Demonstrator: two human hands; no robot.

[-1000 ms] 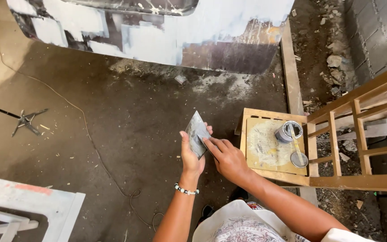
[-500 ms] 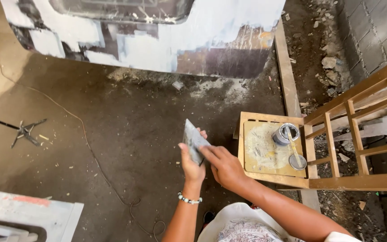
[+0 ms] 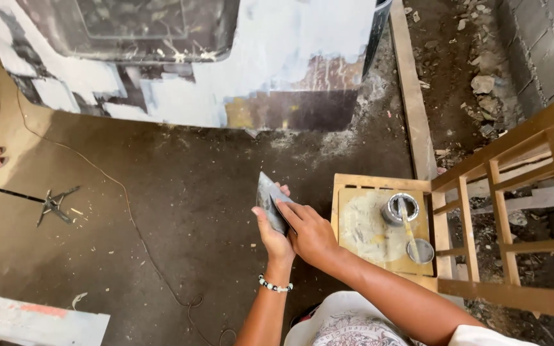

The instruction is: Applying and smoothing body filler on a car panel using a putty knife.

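Observation:
My left hand holds a flat grey metal scraper blade upright in front of me, thumb on its left edge. A beaded bracelet circles that wrist. My right hand lies against the blade's right side, its fingers gripping a second thin blade pressed along the first; where one blade ends and the other begins is hard to tell. Just right of my hands stands a small wooden stool smeared with pale filler, bearing an open tin with a stick in it and a round lid.
A large panel patched with white filler stands ahead on the dark concrete floor. A thin cable snakes across the floor at left. A wooden frame rises at right beside rubble. A white board lies at lower left.
My view has shifted forward, so the panel fills more of the top. My hands stay together on the blade, with the right hand sliding slightly along it.

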